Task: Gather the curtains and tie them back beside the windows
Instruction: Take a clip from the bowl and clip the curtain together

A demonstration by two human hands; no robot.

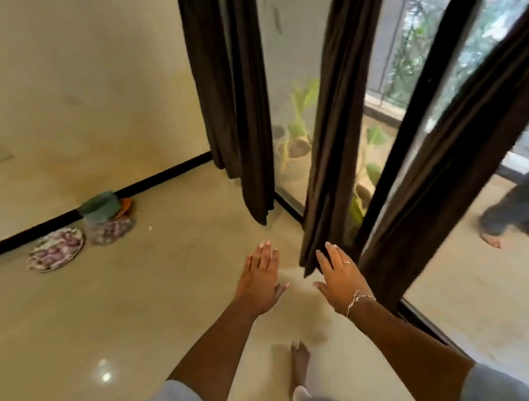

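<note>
Three dark brown curtains hang in gathered bunches along a glass wall. The left curtain [232,92] hangs by the room corner. The middle curtain [338,115] drops to the floor just ahead of my hands. The right curtain [461,140] runs beside a black window frame [419,93]. My left hand [261,279] is stretched forward with straight fingers, holding nothing. My right hand [338,273], with a ring and bracelet, reaches out flat, its fingertips close to the middle curtain's lower edge; contact is unclear.
A patterned plate [56,248], a covered dish and a green container [99,205] sit on the floor by the left wall. Potted plants [298,128] stand behind the glass. Another person's bare feet [519,237] show through the glass at right. My own foot [299,359] is on the polished floor.
</note>
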